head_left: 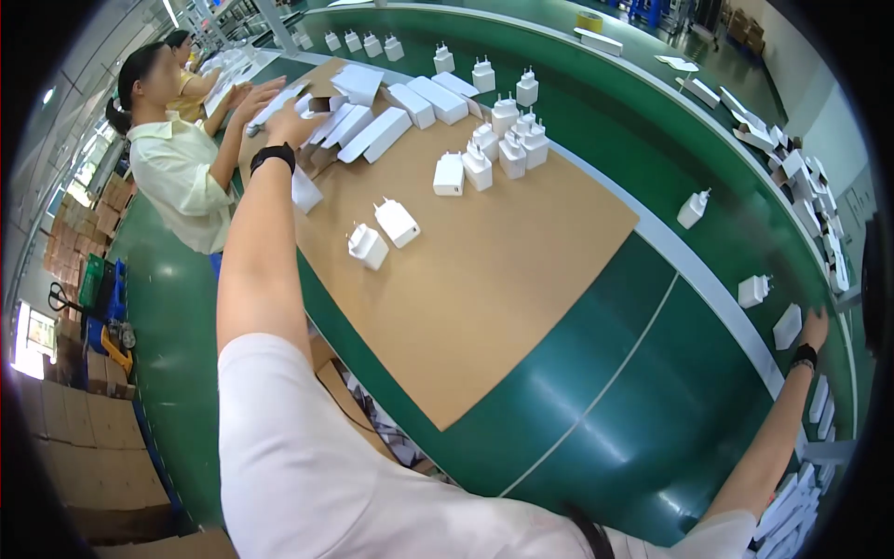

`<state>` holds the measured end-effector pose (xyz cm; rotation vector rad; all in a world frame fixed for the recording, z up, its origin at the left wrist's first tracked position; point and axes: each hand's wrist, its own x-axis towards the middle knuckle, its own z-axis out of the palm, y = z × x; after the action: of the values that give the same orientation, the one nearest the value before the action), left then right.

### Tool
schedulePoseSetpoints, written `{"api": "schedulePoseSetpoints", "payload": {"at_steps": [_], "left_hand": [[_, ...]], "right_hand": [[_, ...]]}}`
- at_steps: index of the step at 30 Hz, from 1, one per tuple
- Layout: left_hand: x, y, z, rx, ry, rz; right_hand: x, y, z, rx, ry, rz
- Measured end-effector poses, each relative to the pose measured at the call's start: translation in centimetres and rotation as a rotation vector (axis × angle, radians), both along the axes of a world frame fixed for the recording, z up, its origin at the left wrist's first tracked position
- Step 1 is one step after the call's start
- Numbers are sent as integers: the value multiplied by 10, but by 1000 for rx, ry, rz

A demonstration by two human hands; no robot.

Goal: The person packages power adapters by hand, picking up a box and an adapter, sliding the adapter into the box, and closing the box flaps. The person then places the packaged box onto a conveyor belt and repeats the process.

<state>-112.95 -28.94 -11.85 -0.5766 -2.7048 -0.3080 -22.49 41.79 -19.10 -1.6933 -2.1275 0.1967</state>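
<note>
My left arm stretches far forward, and my left hand [294,127] is among white boxes at the far left of a brown cardboard sheet [484,298]. Its fingers are partly hidden, so I cannot tell whether they grip a box. Beside it lies a row of white boxes [376,135]. Out to the right, my right hand [816,328] is over the green belt, close beside a white box [788,326]. Blur hides whether its fingers hold anything. White plug chargers [398,222] lie on the cardboard, with a cluster of several more [505,116] standing toward its far edge.
A co-worker [177,158] in a pale yellow shirt stands at the left, hands near the same boxes; another person sits behind. More chargers [691,210] stand along the green belt [643,140]. White boxes [805,186] pile on the far right ledge. A metal rail [596,186] divides table from belt.
</note>
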Motion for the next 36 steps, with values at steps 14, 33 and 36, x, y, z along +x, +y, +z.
{"api": "schedulePoseSetpoints", "payload": {"at_steps": [14,33,36], "left_hand": [[-108,-33,-42,-391,-139,-124],[-36,4,-32,344,-897,-97],[-22,-19,-22,422,-951,-165]], "right_hand": [[-594,-475,122,-1439,788,1230],[-772,-538,26,-1184,612,1026],[-771,-548,45,-1398,742,882]]}}
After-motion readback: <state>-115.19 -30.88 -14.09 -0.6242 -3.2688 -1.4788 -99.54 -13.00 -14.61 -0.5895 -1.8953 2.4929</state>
